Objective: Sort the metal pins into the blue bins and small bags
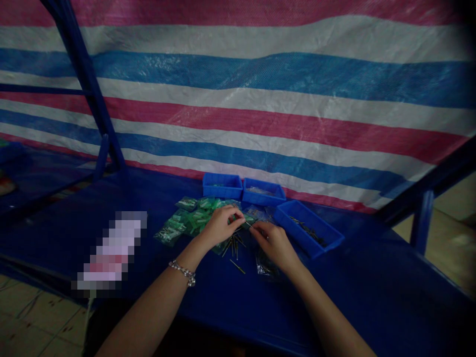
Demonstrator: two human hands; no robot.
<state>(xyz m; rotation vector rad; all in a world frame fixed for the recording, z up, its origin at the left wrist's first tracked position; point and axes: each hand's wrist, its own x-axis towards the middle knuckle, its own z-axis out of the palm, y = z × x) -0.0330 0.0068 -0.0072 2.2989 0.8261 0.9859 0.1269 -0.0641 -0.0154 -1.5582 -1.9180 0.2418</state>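
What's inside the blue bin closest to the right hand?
Beside the right hand, the bin shows a loose line of thin, dark pieces. Anything beneath them is covered, so I can't tell.

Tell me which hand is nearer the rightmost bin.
Right: the right hand is just left of the rightmost bin; the left hand is farther left, by the green packets.

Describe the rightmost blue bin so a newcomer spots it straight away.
Beyond the blue table hangs a striped sheet. On the table near that sheet, the rightmost blue bin stands just past the right hand. It sits at a slant and holds dark, slender pieces, whereas the left bin and middle bin hold paler contents.
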